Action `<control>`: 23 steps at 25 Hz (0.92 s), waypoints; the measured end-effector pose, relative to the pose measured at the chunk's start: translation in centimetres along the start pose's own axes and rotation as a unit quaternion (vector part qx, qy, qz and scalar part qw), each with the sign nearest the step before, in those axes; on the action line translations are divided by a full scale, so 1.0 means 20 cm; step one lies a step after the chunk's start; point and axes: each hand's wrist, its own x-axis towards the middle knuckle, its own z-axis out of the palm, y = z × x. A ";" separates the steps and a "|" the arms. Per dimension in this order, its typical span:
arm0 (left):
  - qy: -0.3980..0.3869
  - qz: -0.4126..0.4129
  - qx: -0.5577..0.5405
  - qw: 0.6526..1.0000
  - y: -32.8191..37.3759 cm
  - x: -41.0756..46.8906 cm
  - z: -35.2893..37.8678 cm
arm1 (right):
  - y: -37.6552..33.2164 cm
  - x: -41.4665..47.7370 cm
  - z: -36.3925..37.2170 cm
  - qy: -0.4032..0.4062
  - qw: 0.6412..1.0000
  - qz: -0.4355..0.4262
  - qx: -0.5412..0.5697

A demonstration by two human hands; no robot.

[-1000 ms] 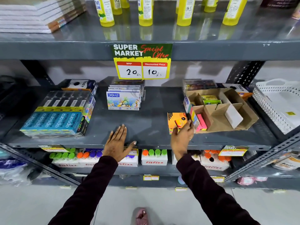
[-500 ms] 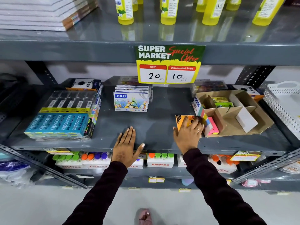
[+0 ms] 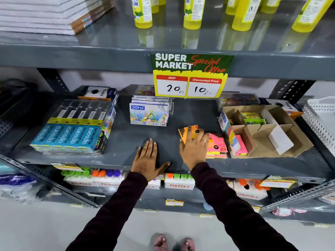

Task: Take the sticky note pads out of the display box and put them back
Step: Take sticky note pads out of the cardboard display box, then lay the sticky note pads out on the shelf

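The brown cardboard display box (image 3: 282,134) with dividers stands at the right of the grey middle shelf (image 3: 126,138). Green and yellow sticky note pads (image 3: 253,118) sit in its back compartment, and pink pads (image 3: 242,145) lean in its front one. On the shelf left of the box lies a pink pad stack (image 3: 216,146). My right hand (image 3: 194,145) holds an orange pad (image 3: 187,133), tilted, beside that stack. Flat on the shelf's front edge rests my left hand (image 3: 147,158), fingers apart and holding nothing.
A pack of blue Apsara boxes (image 3: 70,134) fills the shelf's left part. DOMS oil pastel boxes (image 3: 148,113) stand at the back middle. A white plastic basket (image 3: 320,120) sits far right. A price sign (image 3: 190,75) hangs from the upper shelf, which carries yellow bottles (image 3: 192,13).
My right hand has slid the orange pad leftward and now grips it, uncovering a pink stack on the shelf beside the box. The left hand stays flat on the shelf.
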 end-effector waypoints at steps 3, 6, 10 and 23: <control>0.014 0.001 0.009 1.000 -0.01 0.02 0.02 | -0.05 0.11 0.04 -0.061 0.997 -0.033 -0.025; 0.023 -0.005 -0.003 1.000 0.00 0.02 0.04 | -0.06 0.25 0.05 -0.087 0.996 -0.011 -0.008; 0.014 -0.011 -0.016 1.000 -0.01 0.02 0.04 | -0.09 0.40 0.06 -0.151 0.988 0.037 -0.010; 0.014 0.004 -0.009 1.000 -0.01 0.02 0.03 | 0.24 0.09 -0.18 -0.169 0.980 0.106 -0.018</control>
